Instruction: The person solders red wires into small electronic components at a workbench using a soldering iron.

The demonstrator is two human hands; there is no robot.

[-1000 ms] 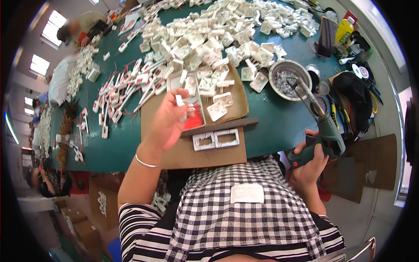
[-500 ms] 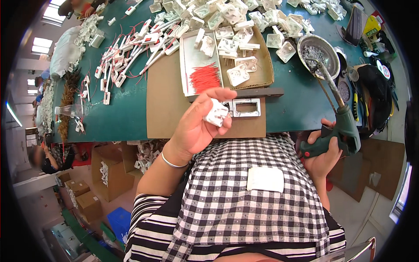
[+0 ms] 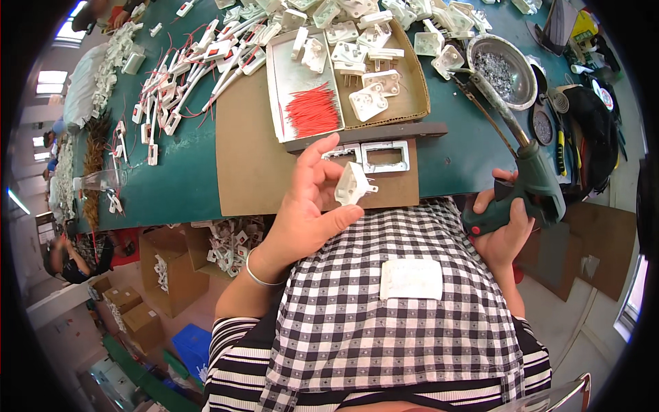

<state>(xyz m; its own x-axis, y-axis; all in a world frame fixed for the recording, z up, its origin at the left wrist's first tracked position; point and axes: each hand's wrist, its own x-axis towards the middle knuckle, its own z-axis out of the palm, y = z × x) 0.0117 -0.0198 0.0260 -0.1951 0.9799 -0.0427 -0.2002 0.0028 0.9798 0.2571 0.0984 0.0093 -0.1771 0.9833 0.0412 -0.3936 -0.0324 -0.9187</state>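
Note:
My left hand [image 3: 305, 216] holds a white plug housing [image 3: 351, 184] between thumb and fingers, its hollow side turned up and its metal prongs pointing right. In my right hand [image 3: 506, 233] is a green soldering gun [image 3: 541, 180], gripped by its handle. The gun's long metal barrel slants up and left, its front end near the rim of a metal bowl [image 3: 527, 89] with silvery bits in it. Just beyond my left hand, a metal frame [image 3: 384, 169] with rectangular openings lies against a dark bar [image 3: 429, 130] on a brown board [image 3: 250, 158].
Past the bar, a white tray [image 3: 276, 82] holds short red wires [image 3: 312, 111], beside a cardboard tray [image 3: 422, 96] of plug housings. White parts with red wires [image 3: 199, 75] lie to the left. More housings are heaped at the back. Pliers [image 3: 561, 154] and other tools lie at the right.
My left hand has turned the plug housing: its prong face was showing, and now the hollow side shows. The soldering gun has shifted slightly left, its front end moving out from over the bowl.

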